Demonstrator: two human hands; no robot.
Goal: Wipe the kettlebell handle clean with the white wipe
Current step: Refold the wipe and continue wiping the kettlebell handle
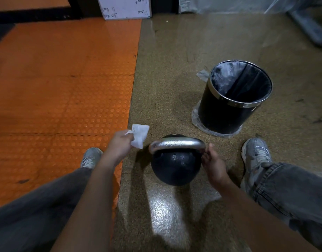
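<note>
The left hand's grip (120, 142) pinches the white wipe (139, 135) just left of the kettlebell handle (176, 143), whose right end the right hand (213, 164) touches with relaxed fingers.

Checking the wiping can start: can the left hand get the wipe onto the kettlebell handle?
Probably yes: the left hand holds the wipe just beside the handle, nothing between.

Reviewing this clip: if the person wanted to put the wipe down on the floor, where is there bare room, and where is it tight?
Bare speckled floor lies beyond the kettlebell, between the orange mat and the black bin. The mat beside the left hand is bare too. It is tight around the kettlebell: the wipe, right hand and both shoes close in.
</note>
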